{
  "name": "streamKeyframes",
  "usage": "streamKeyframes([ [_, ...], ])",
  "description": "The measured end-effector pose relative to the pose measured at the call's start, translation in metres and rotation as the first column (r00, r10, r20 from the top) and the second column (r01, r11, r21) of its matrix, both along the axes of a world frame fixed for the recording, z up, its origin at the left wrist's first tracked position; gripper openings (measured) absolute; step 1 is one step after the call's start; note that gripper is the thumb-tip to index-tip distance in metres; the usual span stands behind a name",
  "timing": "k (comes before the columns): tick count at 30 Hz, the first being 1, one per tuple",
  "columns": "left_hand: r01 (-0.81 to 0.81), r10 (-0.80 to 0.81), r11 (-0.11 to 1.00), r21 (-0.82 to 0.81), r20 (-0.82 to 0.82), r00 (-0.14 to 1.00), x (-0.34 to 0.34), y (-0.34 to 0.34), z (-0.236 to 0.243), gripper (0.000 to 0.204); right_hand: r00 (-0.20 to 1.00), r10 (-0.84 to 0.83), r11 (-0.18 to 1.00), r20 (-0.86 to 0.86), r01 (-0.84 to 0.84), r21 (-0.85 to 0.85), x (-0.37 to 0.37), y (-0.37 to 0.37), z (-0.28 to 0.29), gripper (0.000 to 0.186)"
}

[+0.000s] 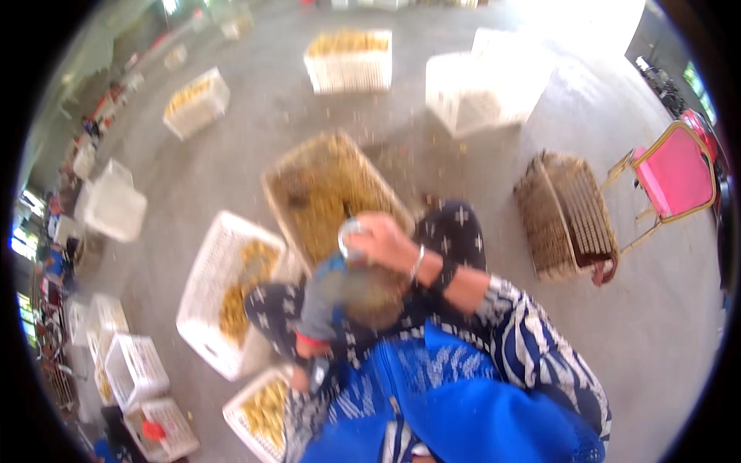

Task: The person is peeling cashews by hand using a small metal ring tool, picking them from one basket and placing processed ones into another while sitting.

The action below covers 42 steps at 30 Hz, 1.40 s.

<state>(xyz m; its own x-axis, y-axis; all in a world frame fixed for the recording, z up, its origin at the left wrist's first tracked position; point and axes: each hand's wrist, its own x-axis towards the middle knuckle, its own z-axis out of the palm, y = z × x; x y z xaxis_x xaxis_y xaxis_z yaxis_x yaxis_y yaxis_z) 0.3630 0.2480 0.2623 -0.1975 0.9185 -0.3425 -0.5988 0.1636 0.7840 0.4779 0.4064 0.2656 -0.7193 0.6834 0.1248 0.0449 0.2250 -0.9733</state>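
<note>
My right hand (386,243), with a bangle on the wrist, is raised over my lap and closed around a small round grey thing (348,239). My left hand (323,297) wears a grey-blue glove with a red cuff and lies on my patterned knee. It rests against a blurred brownish lump (376,297) just under the right hand. The blur hides whether the left fingers grip the lump. In front of my knees a woven tray (278,179) filled with small yellow pieces lies tilted on the floor.
White slatted crates (202,285) with yellow pieces stand at my left and lower left (258,413); more crates (351,62) are farther back. A brown wicker basket (563,216) and a pink chair (675,174) stand to the right on the concrete floor. People sit along the left edge.
</note>
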Motion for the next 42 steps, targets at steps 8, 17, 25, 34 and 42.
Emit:
streamKeyframes([
  [8, -0.194, 0.192, 0.981, -0.015, -0.086, 0.978, -0.005, -0.007, 0.0, 0.04, 0.982, -0.127, 0.949, -0.14, 0.079, -0.306, -0.008, 0.012, -0.014, 0.02],
  [17, -0.248, 0.208, 0.969, -0.022, -0.475, 0.855, 0.013, 0.001, 0.007, 0.036, 0.912, -0.409, 0.873, 0.029, 0.381, 0.305, -0.001, 0.035, -0.019, 0.024],
  [25, -0.232, 0.166, 0.973, -0.001, -0.697, 0.698, 0.018, 0.008, 0.01, 0.034, 0.985, -0.172, 0.961, -0.027, 0.173, 0.215, -0.006, 0.015, -0.01, 0.021],
  [34, -0.314, 0.284, 0.945, -0.09, -0.25, 0.926, 0.003, -0.004, 0.006, 0.031, 0.979, -0.056, 0.945, -0.194, 0.115, 0.307, -0.011, -0.015, -0.013, 0.017],
  [42, -0.364, 0.344, 0.928, -0.082, -0.19, 0.92, 0.005, -0.002, -0.003, 0.028, 0.961, -0.18, 0.916, -0.21, 0.241, 0.32, -0.013, -0.003, -0.016, 0.022],
])
